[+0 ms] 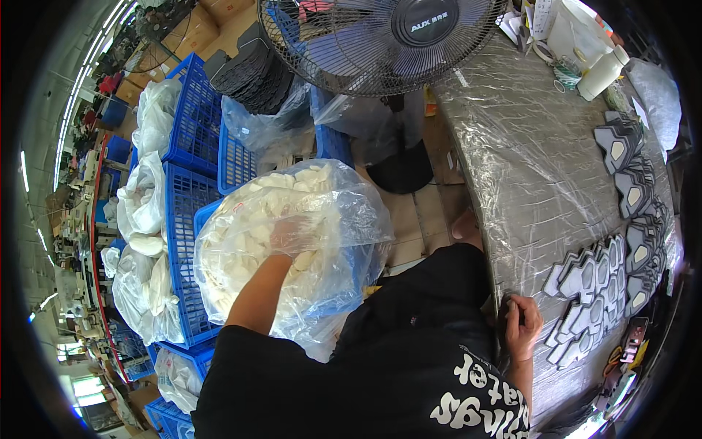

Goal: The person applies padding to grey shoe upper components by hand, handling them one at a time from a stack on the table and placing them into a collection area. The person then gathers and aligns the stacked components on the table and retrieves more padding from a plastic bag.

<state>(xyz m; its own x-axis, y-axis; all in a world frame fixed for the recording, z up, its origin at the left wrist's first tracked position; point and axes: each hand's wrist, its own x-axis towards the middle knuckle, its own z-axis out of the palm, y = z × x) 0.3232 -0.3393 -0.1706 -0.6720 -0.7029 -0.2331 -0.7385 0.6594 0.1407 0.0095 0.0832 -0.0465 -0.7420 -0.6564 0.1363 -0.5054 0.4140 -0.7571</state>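
My left hand (292, 235) reaches into a large clear plastic bag (351, 212) full of cream-white, flat, rounded pieces (252, 227). The plastic and the pieces blur its fingers, so I cannot see whether it grips one. My right hand (523, 325) rests at the near edge of the plastic-covered table (541, 183), its fingers curled in. Something small and dark shows at its fingertips, too little to name. Close to this hand, rows of grey angular pieces (592, 293) with lighter patches lie overlapping on the table.
A black fan (420, 22) stands ahead. Blue plastic crates (191, 249) with white bags (142, 197) line the left. Stacked black pieces (256, 73) sit in a bag behind. More grey pieces (636, 190), a white bottle (603, 73) and scissors (613, 362) lie along the table's right.
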